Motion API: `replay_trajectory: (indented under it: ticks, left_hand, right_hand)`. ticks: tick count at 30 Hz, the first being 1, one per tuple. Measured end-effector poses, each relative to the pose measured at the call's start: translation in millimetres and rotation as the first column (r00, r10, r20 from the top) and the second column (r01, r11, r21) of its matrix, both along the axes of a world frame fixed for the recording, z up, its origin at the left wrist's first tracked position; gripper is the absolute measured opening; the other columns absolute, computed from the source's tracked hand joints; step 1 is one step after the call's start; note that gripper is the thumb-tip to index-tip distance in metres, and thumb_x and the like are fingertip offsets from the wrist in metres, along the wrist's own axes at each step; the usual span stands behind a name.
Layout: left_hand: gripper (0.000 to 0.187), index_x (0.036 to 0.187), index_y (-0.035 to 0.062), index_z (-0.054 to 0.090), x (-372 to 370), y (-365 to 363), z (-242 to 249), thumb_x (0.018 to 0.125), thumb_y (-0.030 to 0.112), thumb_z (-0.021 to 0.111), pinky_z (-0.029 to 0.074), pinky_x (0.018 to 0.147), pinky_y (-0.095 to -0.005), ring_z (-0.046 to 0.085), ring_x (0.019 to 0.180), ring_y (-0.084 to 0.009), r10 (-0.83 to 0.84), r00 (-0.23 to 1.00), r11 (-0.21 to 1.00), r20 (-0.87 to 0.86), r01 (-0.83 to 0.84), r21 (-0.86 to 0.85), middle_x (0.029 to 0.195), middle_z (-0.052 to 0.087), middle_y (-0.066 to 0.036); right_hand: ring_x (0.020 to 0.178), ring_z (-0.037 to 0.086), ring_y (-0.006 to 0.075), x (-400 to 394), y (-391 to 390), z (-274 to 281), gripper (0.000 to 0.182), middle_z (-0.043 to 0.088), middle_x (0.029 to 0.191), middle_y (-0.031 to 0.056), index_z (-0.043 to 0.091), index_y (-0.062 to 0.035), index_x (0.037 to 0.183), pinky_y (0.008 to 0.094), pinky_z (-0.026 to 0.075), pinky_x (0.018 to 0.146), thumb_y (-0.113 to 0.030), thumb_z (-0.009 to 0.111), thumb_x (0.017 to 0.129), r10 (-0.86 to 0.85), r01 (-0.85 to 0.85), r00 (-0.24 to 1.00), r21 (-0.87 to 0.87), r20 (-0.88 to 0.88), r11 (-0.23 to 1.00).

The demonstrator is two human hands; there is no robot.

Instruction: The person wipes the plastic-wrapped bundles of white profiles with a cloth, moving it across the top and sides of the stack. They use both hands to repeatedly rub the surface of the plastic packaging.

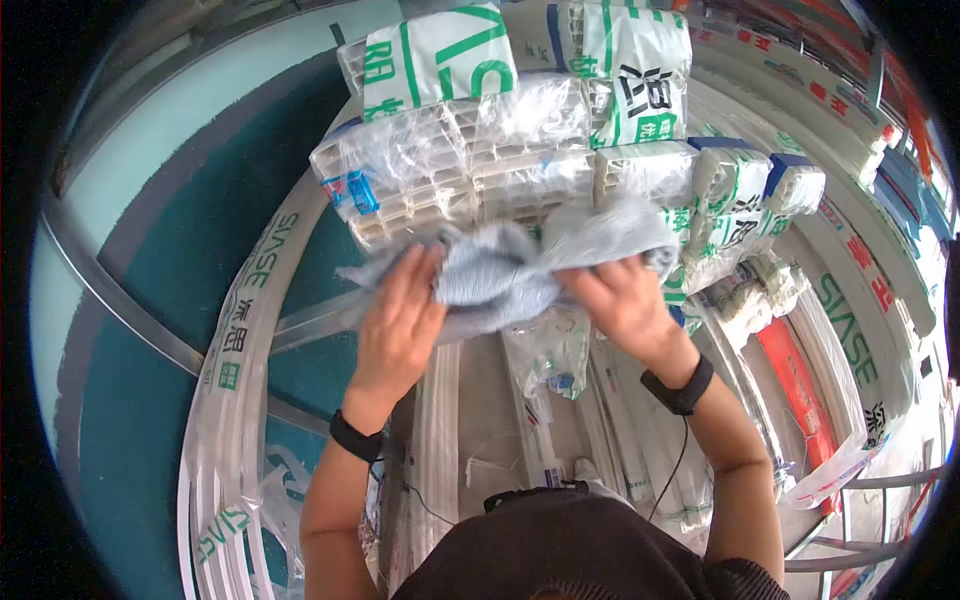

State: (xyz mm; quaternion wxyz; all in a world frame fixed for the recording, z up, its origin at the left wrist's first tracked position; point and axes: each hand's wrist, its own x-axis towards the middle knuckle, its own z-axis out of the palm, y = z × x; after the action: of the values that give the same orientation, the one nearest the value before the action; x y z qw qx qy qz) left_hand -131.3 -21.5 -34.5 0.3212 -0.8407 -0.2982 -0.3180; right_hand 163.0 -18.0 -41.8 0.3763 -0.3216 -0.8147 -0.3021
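A grey-blue cloth (pixel 505 275), bunched and slightly blurred by motion, stretches between my two hands at chest height. On its left end my left hand (pixel 400 320) is closed, the back of the hand facing up. Gripping the right end is my right hand (pixel 630 305), where the cloth (pixel 615 235) folds up over the fingers. Both wrists carry a black band. Just beyond the cloth lie stacked plastic-wrapped bundles of white profiles (pixel 400 200), their open ends facing me; the cloth hides part of them.
Long wrapped white profiles (pixel 240 350) curve along the left and others (pixel 840 300) along the right. A red strip (pixel 795 385) lies at the right. Metal bars (pixel 120 285) stand at the left. Clear plastic wrap (pixel 550 350) hangs below the cloth, above several strips on the floor.
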Motion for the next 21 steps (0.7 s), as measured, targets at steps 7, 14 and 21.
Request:
replay_trajectory:
  ticks: [7, 14, 21]
  left_hand:
    - [0.049, 0.132, 0.0102, 0.052, 53, 15, 129, 0.085, 0.001, 0.059, 0.036, 0.108, -0.0503, 0.041, 0.133, -0.0383, -0.100, 0.982, 0.885, 0.161, 0.014, 0.466, 0.143, 0.046, -0.017]
    - [0.056, 0.130, 0.0143, 0.055, 75, 60, 136, 0.078, 0.025, 0.073, 0.019, 0.116, -0.0516, 0.025, 0.143, -0.0316, 0.244, 0.970, 0.937, 0.010, -0.238, 0.255, 0.146, 0.041, -0.012]
    - [0.051, 0.122, 0.0121, 0.059, 78, 62, 131, 0.075, 0.023, 0.074, 0.019, 0.118, -0.0479, 0.026, 0.143, -0.0297, 0.253, 0.967, 0.936, 0.008, -0.247, 0.249, 0.142, 0.046, -0.011]
  right_hand:
    - [0.111, 0.049, 0.0395, 13, 8, 112, 0.053, 0.057, 0.123, 0.0165, 0.062, -0.0139, 0.125, 0.0471, 0.033, 0.100, -0.007, 0.071, 0.073, -0.024, 0.151, 0.939, 0.347, -0.344, 0.926]
    - [0.135, 0.023, 0.0454, 38, 89, 117, 0.075, 0.035, 0.145, 0.0258, 0.039, -0.0053, 0.144, 0.0510, 0.018, 0.113, -0.044, 0.068, 0.086, -0.142, 0.198, 0.955, 0.201, -0.262, 0.959]
    - [0.133, 0.027, 0.0452, 41, 92, 111, 0.059, 0.040, 0.142, 0.0248, 0.043, -0.0037, 0.142, 0.0509, 0.018, 0.112, -0.034, 0.060, 0.094, -0.088, 0.136, 0.958, 0.160, -0.274, 0.978]
